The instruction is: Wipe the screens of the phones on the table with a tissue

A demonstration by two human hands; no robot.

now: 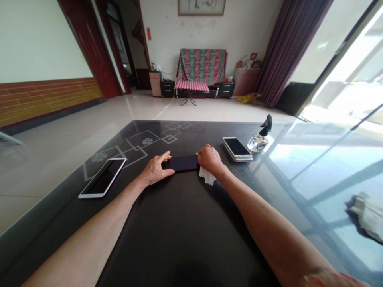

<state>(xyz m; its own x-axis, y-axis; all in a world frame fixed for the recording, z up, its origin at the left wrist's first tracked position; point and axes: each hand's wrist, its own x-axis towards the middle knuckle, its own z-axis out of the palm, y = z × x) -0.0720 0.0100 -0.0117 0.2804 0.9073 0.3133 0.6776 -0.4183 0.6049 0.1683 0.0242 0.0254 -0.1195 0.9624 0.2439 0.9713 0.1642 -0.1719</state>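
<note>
A dark phone (184, 163) lies sideways on the black table (179, 223). My left hand (157, 168) grips its left end between thumb and fingers. At the phone's right end, my right hand (210, 158) is closed on a white cloth (207, 176), whose lower part hangs out beneath the hand onto the tabletop. The rest of the cloth is hidden under the fingers.
A white-framed phone (103, 178) lies at the left. Stacked phones (237, 148) and a clear spray bottle (257, 141) with a black nozzle stand right of my right hand. A crumpled grey-white cloth (369, 213) is at the far right.
</note>
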